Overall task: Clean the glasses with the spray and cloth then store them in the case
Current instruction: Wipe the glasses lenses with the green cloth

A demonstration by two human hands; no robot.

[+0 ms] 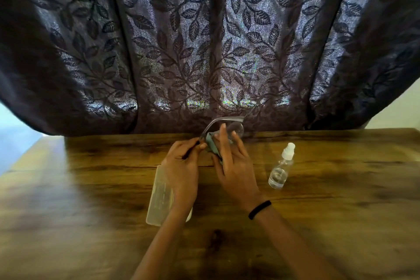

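Glasses (227,118) — one pair; one cloth (212,146), bottle (280,168), case (160,193).

dim | backlit through curtain (204,41) | edges warped, softly blurred

Both forearms show bare along their whole visible length, and the left hand (181,163) and right hand (236,166) are bare as well. A narrow black band (259,209), plain and smooth like a hair tie, sits snugly round the right wrist. Past the band, toward the fingers, one fingertip shows a short, pale, unpainted nail.
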